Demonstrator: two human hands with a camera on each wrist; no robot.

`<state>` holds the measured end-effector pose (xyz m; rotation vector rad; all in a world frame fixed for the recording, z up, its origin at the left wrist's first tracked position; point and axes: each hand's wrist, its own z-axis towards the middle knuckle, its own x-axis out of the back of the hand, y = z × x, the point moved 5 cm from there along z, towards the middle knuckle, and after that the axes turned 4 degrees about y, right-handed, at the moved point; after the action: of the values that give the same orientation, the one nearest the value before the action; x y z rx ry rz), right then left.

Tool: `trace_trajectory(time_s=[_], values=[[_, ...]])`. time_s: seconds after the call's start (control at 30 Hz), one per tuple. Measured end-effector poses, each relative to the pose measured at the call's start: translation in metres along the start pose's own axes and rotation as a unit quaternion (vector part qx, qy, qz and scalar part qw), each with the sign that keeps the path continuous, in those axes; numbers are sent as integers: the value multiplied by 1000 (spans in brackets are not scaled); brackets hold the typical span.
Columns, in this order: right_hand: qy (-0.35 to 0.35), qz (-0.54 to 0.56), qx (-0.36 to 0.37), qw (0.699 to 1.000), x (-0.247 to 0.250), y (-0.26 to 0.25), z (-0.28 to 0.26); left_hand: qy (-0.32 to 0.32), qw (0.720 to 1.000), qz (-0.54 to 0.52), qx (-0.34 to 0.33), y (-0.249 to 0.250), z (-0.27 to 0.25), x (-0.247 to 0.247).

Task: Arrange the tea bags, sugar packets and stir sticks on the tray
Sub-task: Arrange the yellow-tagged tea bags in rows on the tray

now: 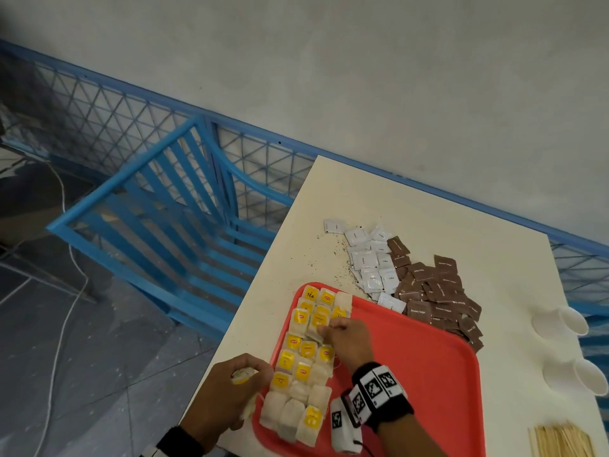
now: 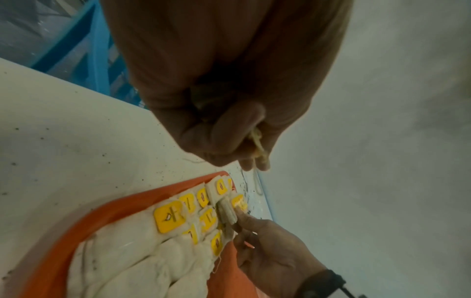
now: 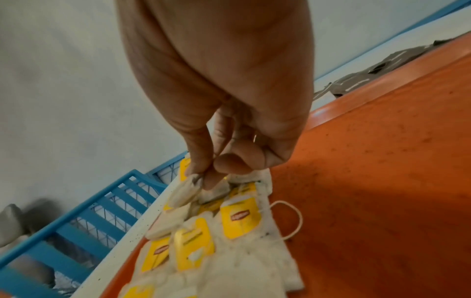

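Several rows in already, so set each new piece square to the grid of tea bags (image 1: pixel 306 354) along the left side of the red tray (image 1: pixel 428 374). With the right hand (image 1: pixel 346 338) pinching one tea bag (image 3: pixel 184 193) between thumb and fingertips over the far rows, lower it flat, tag side up if possible, edges butted against its neighbours rather than lapped over them. Grip lightly at the seam: thin paper by the look of it, and dark specks across the worktop (image 1: pixel 445 209) hint at leakage. Tuck the loose string (image 3: pixel 293 219) under a bag instead of leaving it looped over bare tray. Draw the next piece from the left hand (image 1: pixel 227 387), curled round spare tea bags (image 1: pixel 242 377) and parked at the tray's left rim, well apart from the right. Mind that side: tray rim near the worktop's left edge, with only a blue chair (image 1: pixel 164 209) beyond, so press downward, never outward. Plenty of open red surface to the right of the grid; save it for the sugar packets (image 1: pixel 428 291), heaped just beyond the far rim, and for the stir sticks (image 1: pixel 560 443) at the near right corner. Reach for those over the bare part, clear of the laid rows and of the white cups (image 1: pixel 573 321) near the right edge.
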<state>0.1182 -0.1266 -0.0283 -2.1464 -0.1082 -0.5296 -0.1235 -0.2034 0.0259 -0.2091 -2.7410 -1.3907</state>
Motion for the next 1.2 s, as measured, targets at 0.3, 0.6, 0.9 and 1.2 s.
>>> trace_trajectory(time_s=[0.3, 0.6, 0.9, 1.2], values=[[58, -128, 72, 987, -15, -12, -3, -14, 996, -86, 18, 12, 12, 5], [-33, -65, 201, 977, 14, -65, -67, -54, 973, -222, 22, 46, 23, -22], [-32, -153, 289, 944, 42, -85, -126, -157, 940, -299, 55, 60, 20, -94], [1, -99, 339, 936, 95, -80, -129, -189, 939, -288, 26, 71, 0, -141]])
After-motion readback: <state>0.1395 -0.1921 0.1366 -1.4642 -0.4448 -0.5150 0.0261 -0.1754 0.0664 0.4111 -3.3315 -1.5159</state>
